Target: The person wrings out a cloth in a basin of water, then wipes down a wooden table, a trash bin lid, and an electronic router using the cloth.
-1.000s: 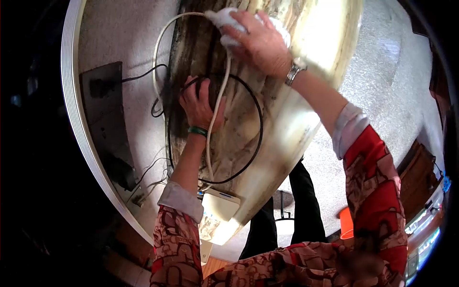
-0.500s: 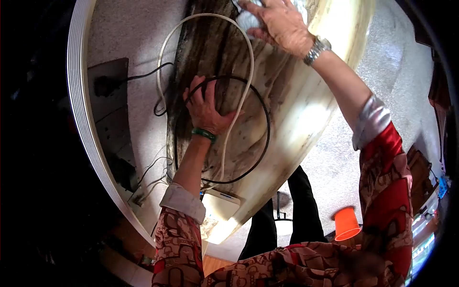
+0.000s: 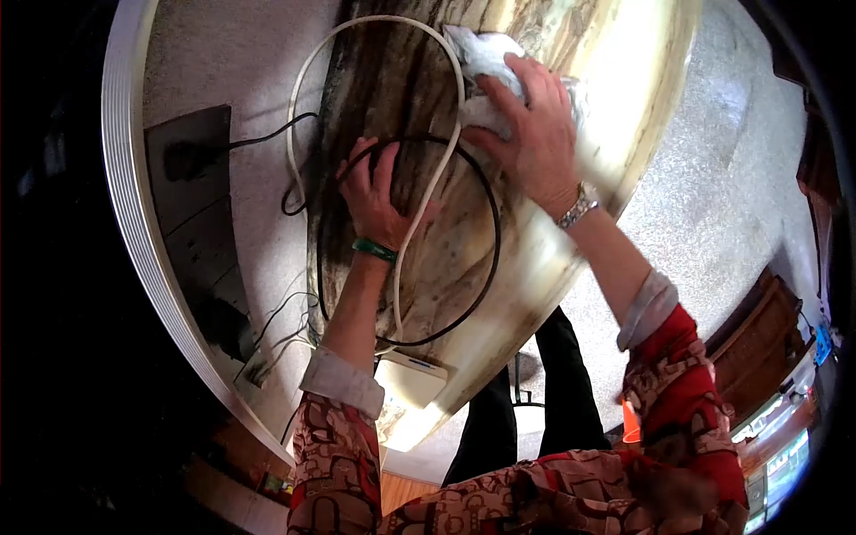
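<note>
My right hand (image 3: 535,134) presses a crumpled white cloth (image 3: 489,58) against the glossy marble-patterned tabletop (image 3: 526,232), gripping it under bent fingers. Farther left, my left hand (image 3: 376,201) leans on the darker part of the same surface with its fingers spread. A black cable (image 3: 493,214) lies in a large loop and runs across the fingers of that hand; whether they pinch it is hard to see. Looping past the thumb is a white cable (image 3: 292,116). A green bangle (image 3: 374,250) circles the left wrist and a metal watch (image 3: 580,205) the right.
A white box-like device (image 3: 412,379) sits at the table's near end. Left of the table are dark wall panels (image 3: 192,232) with a plugged-in cord and a ribbed pale edge (image 3: 134,160). Part of an orange bin (image 3: 630,423) shows behind my right sleeve.
My right hand has slid the white cloth towards me along the tabletop. My left hand stays in nearly the same spot. My right sleeve now covers most of the orange bin.
</note>
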Available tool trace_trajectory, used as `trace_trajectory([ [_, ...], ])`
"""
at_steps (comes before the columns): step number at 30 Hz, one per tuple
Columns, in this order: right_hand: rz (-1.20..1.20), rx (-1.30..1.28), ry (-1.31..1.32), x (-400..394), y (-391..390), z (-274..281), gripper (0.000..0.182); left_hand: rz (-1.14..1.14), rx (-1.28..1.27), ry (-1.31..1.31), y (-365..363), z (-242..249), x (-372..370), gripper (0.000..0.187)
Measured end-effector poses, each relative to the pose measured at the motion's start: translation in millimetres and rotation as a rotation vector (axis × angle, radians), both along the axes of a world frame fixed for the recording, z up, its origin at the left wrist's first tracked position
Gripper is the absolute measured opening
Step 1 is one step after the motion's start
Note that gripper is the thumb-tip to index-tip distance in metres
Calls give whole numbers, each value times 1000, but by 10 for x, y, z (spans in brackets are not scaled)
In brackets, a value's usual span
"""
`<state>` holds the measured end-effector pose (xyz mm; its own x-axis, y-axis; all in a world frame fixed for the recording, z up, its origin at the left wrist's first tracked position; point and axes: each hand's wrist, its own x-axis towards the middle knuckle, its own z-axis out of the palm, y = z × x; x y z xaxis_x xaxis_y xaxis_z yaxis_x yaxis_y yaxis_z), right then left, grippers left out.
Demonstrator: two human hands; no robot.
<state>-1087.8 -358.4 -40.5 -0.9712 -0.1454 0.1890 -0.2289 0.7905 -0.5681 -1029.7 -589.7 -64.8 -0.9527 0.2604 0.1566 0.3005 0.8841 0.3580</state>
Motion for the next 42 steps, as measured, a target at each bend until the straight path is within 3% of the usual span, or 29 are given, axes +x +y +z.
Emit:
trace_trajectory([
  [4,16,53,-25,210,-74,47,45,-2,39,-2,-44,16,-10,81],
  [8,279,6,-62,-33,-137,12,42,-19,93,27,-12,51,-11,76],
  [10,486,-112,90,-270,-273,-85,44,-30,60,40,-11,49,-18,76],
  [11,512,-61,185,-394,-418,-166,50,-39,26,50,-10,46,-29,75],
  [17,659,129,193,-889,-882,-269,49,4,41,59,-21,-65,-8,72],
  [21,586,267,283,-1290,-605,-372,51,11,22,28,11,-37,2,72],
  [22,627,95,-241,-1343,-340,293,57,12,24,31,12,-28,-4,72],
  [24,543,406,83,-1497,-196,78,52,9,37,26,49,-10,6,72],
  [29,50,494,-154,-1655,457,143,48,-27,38,69,20,-38,-8,67],
  [32,-115,486,-90,-1413,855,-65,47,-36,52,78,24,-18,-4,64],
  [33,-84,573,-473,-1417,1058,-354,49,-39,48,72,39,-5,-18,63],
  [35,-78,594,-364,-929,1068,-375,49,-48,18,78,46,3,6,61],
  [36,-95,522,133,-409,883,-103,49,-55,28,74,55,10,14,61],
  [38,-46,276,130,310,777,-199,40,-47,-3,60,51,20,27,61],
  [40,77,262,-8,1020,576,-175,33,-77,-28,133,57,-42,27,60],
  [42,329,133,-137,1480,532,-7,34,-62,-67,187,55,-61,44,60],
])
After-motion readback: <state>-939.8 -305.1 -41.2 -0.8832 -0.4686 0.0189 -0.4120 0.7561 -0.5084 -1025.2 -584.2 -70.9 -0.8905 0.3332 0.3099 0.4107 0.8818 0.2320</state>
